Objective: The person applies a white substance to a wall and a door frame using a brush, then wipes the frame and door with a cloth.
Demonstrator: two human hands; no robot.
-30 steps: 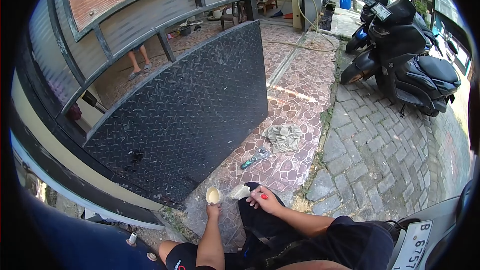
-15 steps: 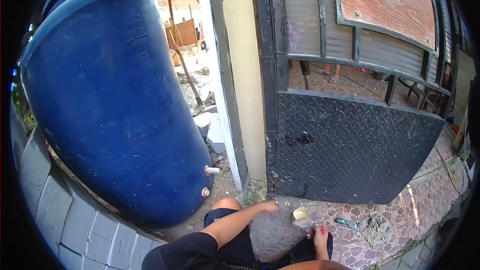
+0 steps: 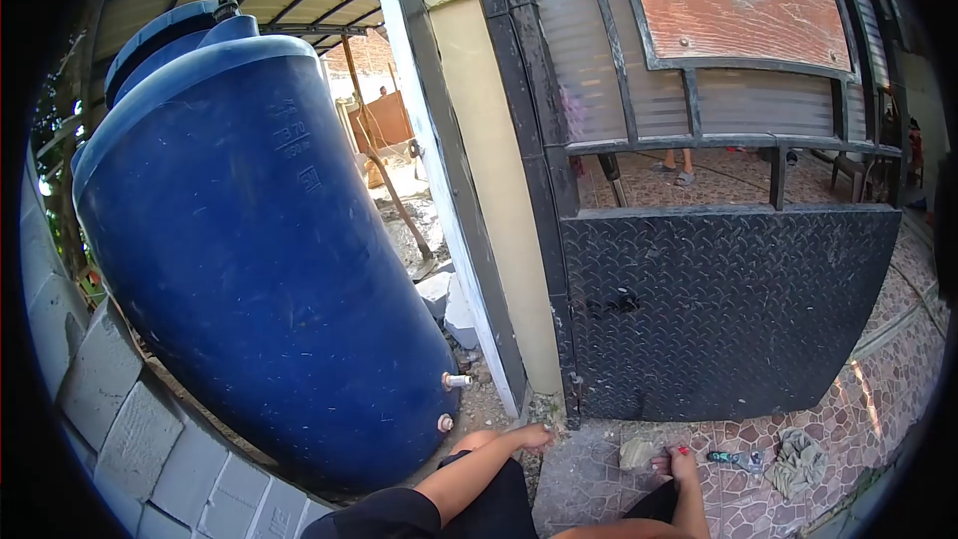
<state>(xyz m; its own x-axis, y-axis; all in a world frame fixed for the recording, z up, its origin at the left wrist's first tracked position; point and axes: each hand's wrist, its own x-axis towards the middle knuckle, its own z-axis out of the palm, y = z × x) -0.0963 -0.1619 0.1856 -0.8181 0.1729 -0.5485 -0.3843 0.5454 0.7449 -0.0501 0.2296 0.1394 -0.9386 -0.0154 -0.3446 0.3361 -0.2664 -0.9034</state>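
Note:
My left hand (image 3: pixel 536 437) reaches forward near the foot of the cream post (image 3: pixel 499 190), beside the black gate frame. Its fingers are bunched together, and anything inside them is too small to make out. My right hand (image 3: pixel 682 465) is low on the right, closed on something with a small red part (image 3: pixel 685 450); the rest is hidden. Just left of that hand is a pale, dull container (image 3: pixel 636 454), which looks tilted, its inside not visible. A dark green tube-like item (image 3: pixel 726 457) and a crumpled grey-green cloth (image 3: pixel 798 461) lie to its right.
A large blue water tank (image 3: pixel 269 260) leans at my left, with two pipe stubs (image 3: pixel 458 380) near its base. Grey paving blocks (image 3: pixel 140 449) border it. The black tread-plate gate (image 3: pixel 728 309) stands ahead over the stone-patterned floor (image 3: pixel 743 514). Another person's feet (image 3: pixel 684 178) show behind it.
The view has tilted up and shifted left. The pale container showed its cream-coloured inside before; now that is out of sight. My right hand stays close to it, still with the red part.

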